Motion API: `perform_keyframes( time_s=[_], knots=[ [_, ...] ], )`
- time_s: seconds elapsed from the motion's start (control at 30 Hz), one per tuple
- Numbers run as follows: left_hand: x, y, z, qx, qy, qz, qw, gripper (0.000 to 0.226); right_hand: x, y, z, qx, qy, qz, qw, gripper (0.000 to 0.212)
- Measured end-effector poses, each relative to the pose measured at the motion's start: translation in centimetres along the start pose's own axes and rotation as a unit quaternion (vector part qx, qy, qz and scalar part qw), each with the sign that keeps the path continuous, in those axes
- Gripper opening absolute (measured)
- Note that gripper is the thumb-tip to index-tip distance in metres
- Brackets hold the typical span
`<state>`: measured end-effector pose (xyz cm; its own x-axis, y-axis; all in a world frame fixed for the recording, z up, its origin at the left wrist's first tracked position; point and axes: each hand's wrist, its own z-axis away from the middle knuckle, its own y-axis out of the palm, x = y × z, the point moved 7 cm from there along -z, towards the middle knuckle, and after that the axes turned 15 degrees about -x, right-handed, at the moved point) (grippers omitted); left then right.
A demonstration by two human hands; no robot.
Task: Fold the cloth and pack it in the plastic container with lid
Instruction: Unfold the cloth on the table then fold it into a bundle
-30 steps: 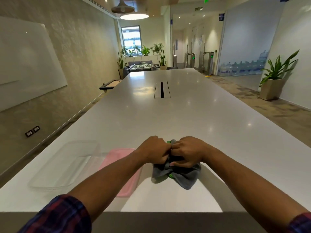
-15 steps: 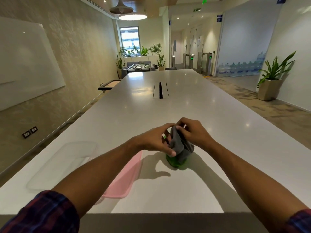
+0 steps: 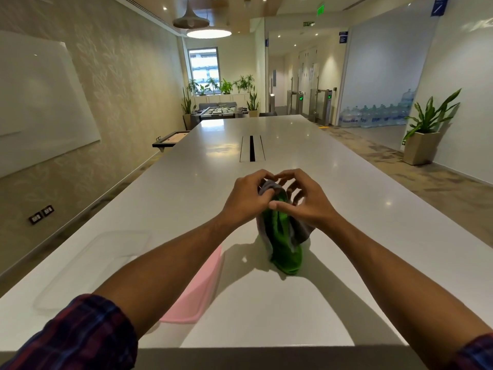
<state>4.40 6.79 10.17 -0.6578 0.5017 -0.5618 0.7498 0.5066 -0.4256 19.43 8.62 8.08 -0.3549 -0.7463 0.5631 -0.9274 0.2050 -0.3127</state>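
Cloth (image 3: 284, 236) hangs bunched from both hands above the white table (image 3: 346, 198), its upper end gathered between the fingers and its lower end reaching down to the tabletop, or very near it; contact there cannot be made out. The fabric is grey on one face and green on the other, with the green showing along most of the hanging part and grey at the top and right edge.

The left hand (image 3: 246, 200) is closed around the grey top of the cloth, fingers curled over it and thumb pressing in from the near side. The right hand (image 3: 304, 201) pinches the cloth just beside the left: its thumb lies across the green fold and its fingers are spread and half curled over the far side, so the grasp is looser than the left's. The two hands touch or nearly touch at the fingertips, directly over the bundle.

Below and to the left of the grip, a pink lid (image 3: 194, 295) lies flat on the table, partly hidden by the left forearm. Further left of that sits the clear container (image 3: 96, 265), open side up and well apart from the cloth. Its walls are faint against the white surface. Both forearms are bare, with dark plaid sleeves (image 3: 77, 335) pushed back near the elbows at the bottom edge of the view.
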Motion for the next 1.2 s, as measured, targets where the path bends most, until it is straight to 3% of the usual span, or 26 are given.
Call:
perform_keyframes(
  time_s=[0.17,0.27,0.4,0.53,0.6,0.7,0.77,0.9,1.03,1.1,1.2],
  knots=[
    [-0.3,-0.4,-1.4,-0.029,-0.02,0.009,0.999,0.018,0.4,-0.3,-1.2,-0.011,-0.02,0.058,0.998,0.042],
    [0.1,-0.9,-1.9,-0.027,-0.025,-0.005,0.999,0.024,0.7,-1.3,-2.0,-0.051,-0.041,0.095,0.993,0.023],
    [1.0,-1.6,-2.0,-0.019,-0.012,-0.08,0.997,0.04,-0.2,-3.4,-3.0,-0.121,0.013,0.132,0.984,0.022],
    [2.5,-2.3,-2.4,-0.019,-0.025,-0.168,0.985,0.036,-0.7,-5.3,-4.1,-0.165,0.033,0.172,0.971,0.021],
    [3.1,-2.8,-2.8,-0.024,-0.028,-0.23,0.973,0.029,-1.0,-6.0,-4.7,-0.17,0.026,0.244,0.954,0.018],
    [3.6,-3.4,-3.9,-0.041,0.007,-0.375,0.926,0.019,-0.8,-7.8,-5.4,-0.203,-0.023,0.369,0.907,0.021],
    [3.8,-3.5,-4.6,-0.042,0.0,-0.41,0.911,0.019,-0.8,-8.5,-5.9,-0.206,-0.029,0.421,0.883,0.023],
    [4.6,-2.8,-4.8,-0.011,-0.105,-0.36,0.927,0.018,-2.5,-9.4,-6.4,-0.208,0.077,0.424,0.878,0.027],
    [4.9,-1.5,-4.6,0.013,-0.22,-0.189,0.957,0.025,-3.4,-9.7,-6.1,-0.223,0.12,0.343,0.905,0.028],
    [4.3,-1.2,-4.7,0.013,-0.211,-0.163,0.964,0.029,-3.3,-9.9,-5.9,-0.232,0.103,0.282,0.925,0.027],
    [3.5,-1.4,-4.6,-0.012,-0.149,-0.185,0.971,0.041,-2.3,-10.9,-5.0,-0.266,0.016,0.276,0.924,0.024]
  ],
)
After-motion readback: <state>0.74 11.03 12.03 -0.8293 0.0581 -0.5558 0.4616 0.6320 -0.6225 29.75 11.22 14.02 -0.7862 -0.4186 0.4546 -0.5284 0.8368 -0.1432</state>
